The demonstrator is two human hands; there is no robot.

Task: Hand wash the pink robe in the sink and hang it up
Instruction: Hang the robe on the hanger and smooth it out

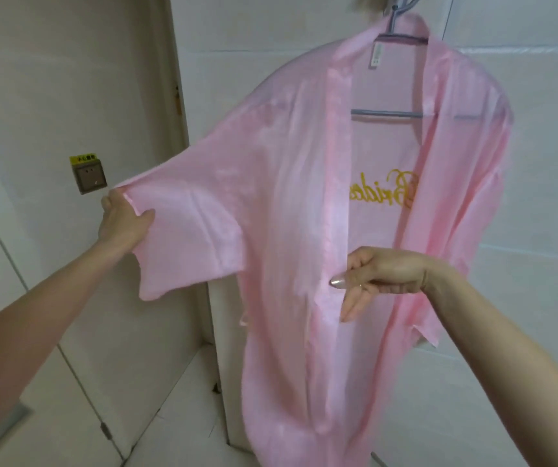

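left hand (124,220) gripped sleeve hem, sleeve held out leftward | right hand (378,274) at front band, thumb on it, grasp unclear | robe (287,197) hung on hanger (385,113) before wall (540,96) | socket (89,178) near left hand

Pale pink robe (287,197), yellow script lettering (385,190) centre right, grey hanger (387,113) at top, brown socket (89,176) with yellow label (83,159) left, white tiles (540,96)
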